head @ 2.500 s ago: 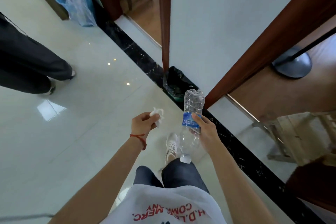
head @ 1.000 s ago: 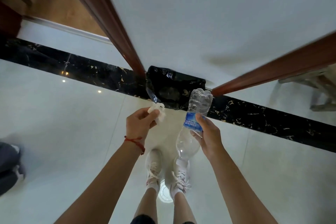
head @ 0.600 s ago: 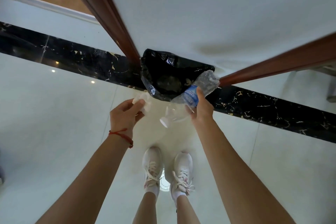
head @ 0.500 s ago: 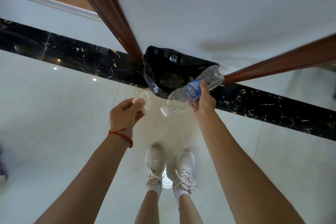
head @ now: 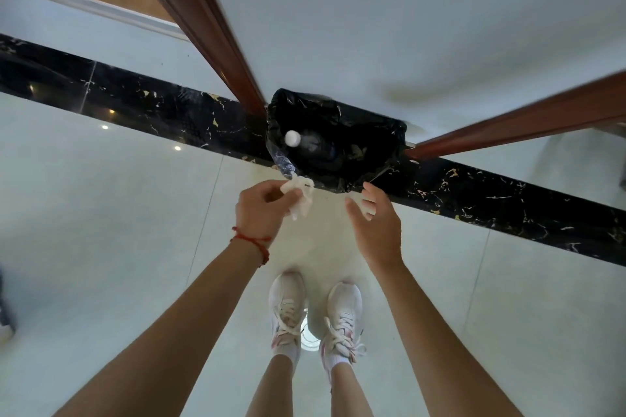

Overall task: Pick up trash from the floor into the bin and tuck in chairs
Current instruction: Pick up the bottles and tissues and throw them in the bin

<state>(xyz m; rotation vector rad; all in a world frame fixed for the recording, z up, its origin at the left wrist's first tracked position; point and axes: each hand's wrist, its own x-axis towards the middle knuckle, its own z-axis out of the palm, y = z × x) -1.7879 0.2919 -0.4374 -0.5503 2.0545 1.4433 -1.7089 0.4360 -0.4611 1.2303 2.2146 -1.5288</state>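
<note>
Bottle (head: 306, 144) half-lost inside black-lined bin (head: 372, 132), only cap clear

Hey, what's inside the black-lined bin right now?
Inside the bin lies a clear plastic bottle, its white cap toward the left rim. Some dark debris sits near it; the liner's folds hide anything deeper or beneath the bottle.

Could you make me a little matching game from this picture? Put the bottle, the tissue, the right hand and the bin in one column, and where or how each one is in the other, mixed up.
Things:
1. bottle
2. tissue
3. right hand
4. bin

States:
A. open and empty
B. against the wall, lined with a black bag
C. pinched in the left hand
D. lying inside the bin, white cap showing

Pairs: 1-D, 2-C, 3-A, 4-B
</note>
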